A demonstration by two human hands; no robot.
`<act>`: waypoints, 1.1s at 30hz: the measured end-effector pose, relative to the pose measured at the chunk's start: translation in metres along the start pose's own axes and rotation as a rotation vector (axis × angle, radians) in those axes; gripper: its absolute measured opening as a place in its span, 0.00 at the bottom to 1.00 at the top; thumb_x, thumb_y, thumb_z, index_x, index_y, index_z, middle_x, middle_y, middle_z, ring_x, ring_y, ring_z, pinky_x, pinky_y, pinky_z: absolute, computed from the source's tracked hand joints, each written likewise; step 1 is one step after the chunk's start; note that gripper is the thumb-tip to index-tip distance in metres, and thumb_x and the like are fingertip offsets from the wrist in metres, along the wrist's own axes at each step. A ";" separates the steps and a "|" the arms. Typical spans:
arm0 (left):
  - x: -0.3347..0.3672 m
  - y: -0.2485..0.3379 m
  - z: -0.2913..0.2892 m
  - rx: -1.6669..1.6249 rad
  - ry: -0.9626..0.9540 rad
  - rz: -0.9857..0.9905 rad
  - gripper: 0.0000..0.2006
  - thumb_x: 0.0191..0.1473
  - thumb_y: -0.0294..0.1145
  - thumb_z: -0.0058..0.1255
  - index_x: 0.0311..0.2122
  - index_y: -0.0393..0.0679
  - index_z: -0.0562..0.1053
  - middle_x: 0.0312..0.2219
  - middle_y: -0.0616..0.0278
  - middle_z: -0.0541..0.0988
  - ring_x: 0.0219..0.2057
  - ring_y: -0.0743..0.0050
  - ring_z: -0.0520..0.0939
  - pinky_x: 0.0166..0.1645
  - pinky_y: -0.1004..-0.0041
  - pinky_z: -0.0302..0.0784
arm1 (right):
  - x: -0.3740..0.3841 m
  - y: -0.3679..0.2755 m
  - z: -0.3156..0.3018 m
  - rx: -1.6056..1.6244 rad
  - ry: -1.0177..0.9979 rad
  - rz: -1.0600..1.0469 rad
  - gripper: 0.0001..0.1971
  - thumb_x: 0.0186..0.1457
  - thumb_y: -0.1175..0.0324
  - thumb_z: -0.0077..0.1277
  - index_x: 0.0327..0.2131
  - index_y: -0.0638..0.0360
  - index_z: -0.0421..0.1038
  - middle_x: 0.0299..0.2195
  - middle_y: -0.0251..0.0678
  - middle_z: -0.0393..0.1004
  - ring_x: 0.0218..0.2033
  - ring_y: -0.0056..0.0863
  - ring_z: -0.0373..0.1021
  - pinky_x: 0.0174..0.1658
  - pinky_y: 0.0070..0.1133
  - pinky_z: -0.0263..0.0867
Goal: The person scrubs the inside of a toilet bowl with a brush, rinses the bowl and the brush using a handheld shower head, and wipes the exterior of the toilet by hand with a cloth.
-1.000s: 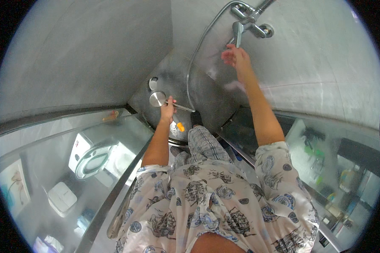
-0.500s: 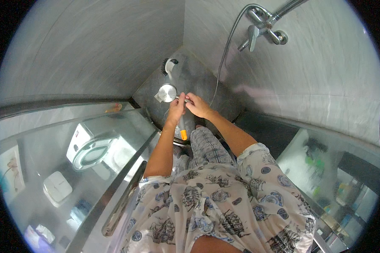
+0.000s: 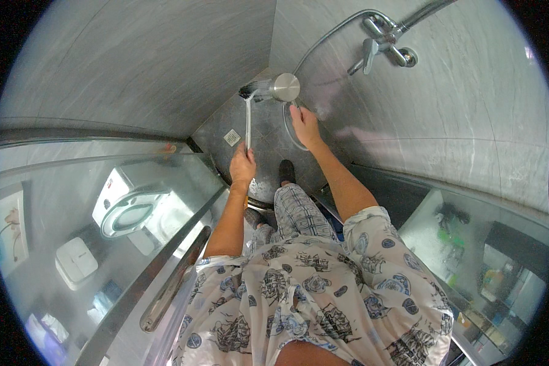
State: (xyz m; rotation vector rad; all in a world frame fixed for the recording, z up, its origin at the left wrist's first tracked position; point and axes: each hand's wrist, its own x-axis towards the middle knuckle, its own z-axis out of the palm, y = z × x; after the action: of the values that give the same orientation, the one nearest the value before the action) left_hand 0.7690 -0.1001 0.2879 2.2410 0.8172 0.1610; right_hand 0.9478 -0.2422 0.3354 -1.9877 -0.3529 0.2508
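A white long-handled scrub brush (image 3: pixel 248 122) with dark bristles at its far end is gripped by its handle in my left hand (image 3: pixel 242 166). A bit of orange shows by my left wrist, at the handle's near end. My right hand (image 3: pixel 305 128) is closed round the handle of a round silver shower head (image 3: pixel 286 88). Water sprays leftward from the shower head onto the bristles. The two tools are held apart above the grey tiled floor (image 3: pixel 265 125), in front of my feet.
A metal hose (image 3: pixel 323 38) hangs from the wall mixer tap (image 3: pixel 381 44) at the upper right. A small square drain cover (image 3: pixel 232 138) lies on the floor. Glass panels flank me; a toilet (image 3: pixel 128 213) shows through the left one, with a metal door handle (image 3: pixel 175 277) close by.
My hands were together; now they are apart. The shower head has moved up and right and turned, with spray now reaching the brush. My left hand has slid lower and left.
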 end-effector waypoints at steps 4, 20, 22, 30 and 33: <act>-0.008 -0.002 -0.007 -0.102 0.020 0.089 0.17 0.56 0.32 0.47 0.50 0.40 0.66 0.42 0.45 0.75 0.43 0.45 0.77 0.46 0.60 0.72 | 0.004 -0.001 -0.003 0.043 0.041 -0.043 0.23 0.59 0.53 0.46 0.20 0.64 0.63 0.14 0.44 0.60 0.17 0.36 0.55 0.24 0.31 0.53; -0.010 -0.005 -0.015 -0.128 0.036 0.049 0.19 0.52 0.26 0.50 0.51 0.42 0.64 0.42 0.47 0.73 0.44 0.49 0.76 0.47 0.62 0.72 | 0.002 -0.022 -0.008 -0.184 0.109 -0.061 0.23 0.57 0.51 0.47 0.21 0.63 0.64 0.15 0.48 0.63 0.17 0.47 0.62 0.23 0.36 0.55; -0.011 -0.006 -0.017 -0.131 0.039 0.072 0.19 0.52 0.26 0.50 0.51 0.42 0.64 0.43 0.48 0.72 0.44 0.49 0.75 0.46 0.62 0.72 | 0.009 -0.019 -0.010 -0.177 0.151 -0.058 0.23 0.57 0.51 0.47 0.21 0.63 0.65 0.16 0.49 0.64 0.18 0.48 0.62 0.24 0.37 0.55; -0.012 -0.004 -0.020 -0.167 0.038 0.111 0.19 0.52 0.26 0.48 0.51 0.44 0.65 0.44 0.49 0.72 0.43 0.47 0.74 0.47 0.61 0.71 | 0.024 -0.033 -0.020 -0.217 0.151 -0.059 0.22 0.57 0.50 0.47 0.26 0.63 0.69 0.19 0.50 0.69 0.20 0.49 0.66 0.25 0.37 0.58; -0.010 0.000 -0.020 -0.160 0.052 0.127 0.20 0.52 0.26 0.48 0.51 0.43 0.64 0.44 0.49 0.71 0.44 0.48 0.74 0.47 0.62 0.71 | 0.024 -0.034 -0.017 -0.188 0.068 -0.065 0.22 0.57 0.50 0.47 0.27 0.63 0.70 0.18 0.49 0.69 0.20 0.48 0.66 0.25 0.36 0.58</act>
State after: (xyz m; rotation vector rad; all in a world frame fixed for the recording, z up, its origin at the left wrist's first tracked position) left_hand 0.7542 -0.0937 0.3034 2.1453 0.6647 0.3344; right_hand 0.9712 -0.2348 0.3728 -2.1593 -0.4095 0.1115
